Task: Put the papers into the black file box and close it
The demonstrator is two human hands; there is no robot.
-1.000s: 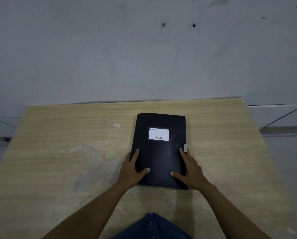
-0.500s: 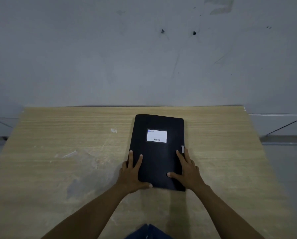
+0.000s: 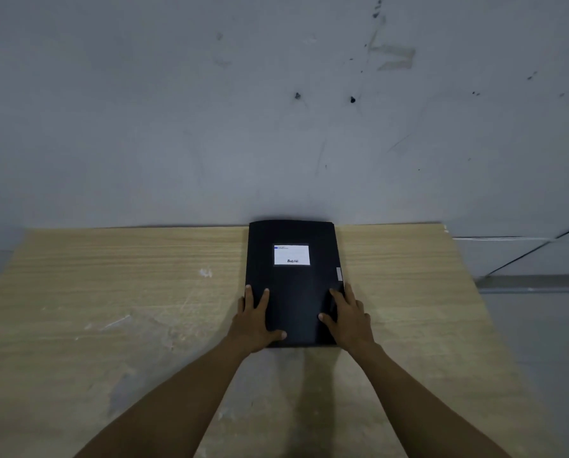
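Observation:
The black file box (image 3: 293, 289) lies flat and closed on the wooden table (image 3: 111, 292), its far edge up against the wall. A white label (image 3: 291, 255) sits on its lid and a small grey tab (image 3: 339, 274) on its right edge. My left hand (image 3: 255, 320) grips the box's near left corner, fingers spread on the lid and thumb along the near edge. My right hand (image 3: 347, 320) holds the near right corner the same way. No loose papers are in sight.
A grey wall (image 3: 276, 127) rises directly behind the table. The light wood tabletop shows scuffs and pale smears to the left of the box. Grey floor (image 3: 534, 342) lies beyond the table's right edge.
Both hands have slid the closed box away from me across the table until its far edge reached the wall. The hands kept their places on the near corners.

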